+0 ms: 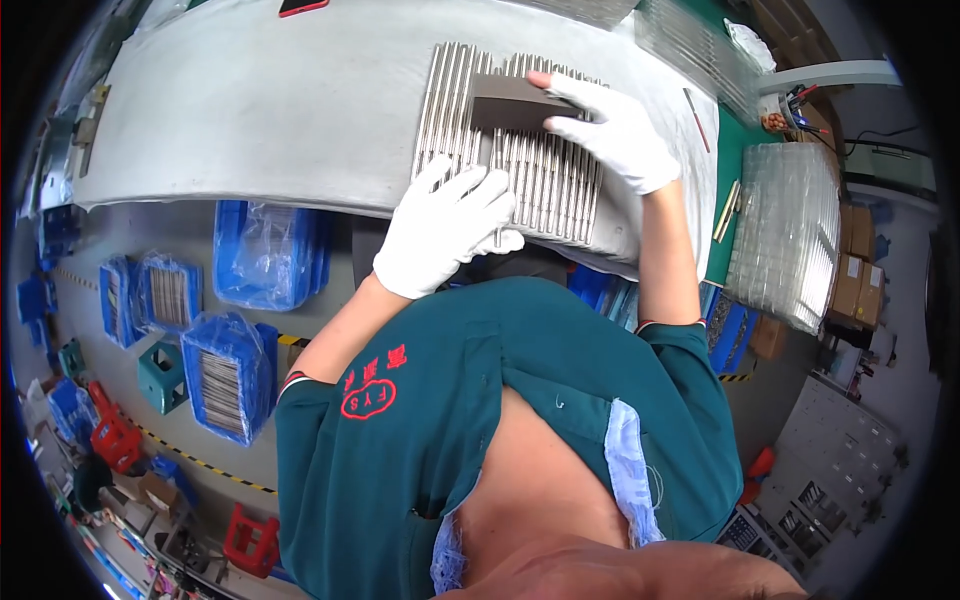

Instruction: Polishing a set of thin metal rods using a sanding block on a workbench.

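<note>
Many slim silvery metal rods (545, 190) lie side by side in two groups on a white cloth-covered table (250, 110). My left hand (445, 228), in a white glove, is at the near end of the rods, fingers and thumb closed around the lower end of one metal rod (498, 160) between the groups. In my gloved right hand (618, 130) is a dark grey-brown rectangular piece, flat like a sheet or pad (510, 105), held by its right end above the rods. Bare fingertips show at the glove's index finger.
A thin red-and-dark stick (696, 120) lies on the table's right side. Stacked clear plastic trays (785, 230) stand at the right, near a cup of pens (773, 112). Blue crates (262, 255) with plastic liners sit on the floor at left, by a green stool (163, 376).
</note>
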A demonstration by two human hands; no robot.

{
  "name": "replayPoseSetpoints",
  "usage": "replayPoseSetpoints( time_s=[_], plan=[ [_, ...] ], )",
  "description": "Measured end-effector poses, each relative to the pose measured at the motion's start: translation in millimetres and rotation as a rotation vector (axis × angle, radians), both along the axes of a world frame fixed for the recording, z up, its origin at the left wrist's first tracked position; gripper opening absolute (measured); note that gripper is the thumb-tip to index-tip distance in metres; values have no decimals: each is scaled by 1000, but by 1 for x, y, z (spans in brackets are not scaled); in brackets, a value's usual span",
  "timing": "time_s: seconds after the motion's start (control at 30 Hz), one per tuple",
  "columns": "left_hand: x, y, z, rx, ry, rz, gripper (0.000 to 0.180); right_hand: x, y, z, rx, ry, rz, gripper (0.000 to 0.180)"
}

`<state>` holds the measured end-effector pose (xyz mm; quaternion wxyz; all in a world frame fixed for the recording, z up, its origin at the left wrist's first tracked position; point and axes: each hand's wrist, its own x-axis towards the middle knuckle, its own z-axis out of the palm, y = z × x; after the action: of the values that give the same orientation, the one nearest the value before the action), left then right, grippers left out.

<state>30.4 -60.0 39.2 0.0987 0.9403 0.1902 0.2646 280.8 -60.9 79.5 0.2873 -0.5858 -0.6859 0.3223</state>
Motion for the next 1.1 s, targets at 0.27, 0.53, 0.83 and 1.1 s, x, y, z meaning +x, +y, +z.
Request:
replayPoseSetpoints(
  time_s=[0.27, 0.53, 0.83, 1.1],
  plan=[
    [-5, 0, -4, -18, 23, 13, 36, 34, -24, -3, -127, 296, -151, 50],
    [0, -3, -5, -12, 27, 16, 33, -14, -3, -14, 72, 59, 8, 45],
    [-1, -3, -6, 7, 16, 49, 40, -19, 1, -10, 111, -40, 33, 46],
    [-1, -5, -7, -20, 18, 70, 42, -4, -1, -20, 23, 98, -48, 46]
  ],
)
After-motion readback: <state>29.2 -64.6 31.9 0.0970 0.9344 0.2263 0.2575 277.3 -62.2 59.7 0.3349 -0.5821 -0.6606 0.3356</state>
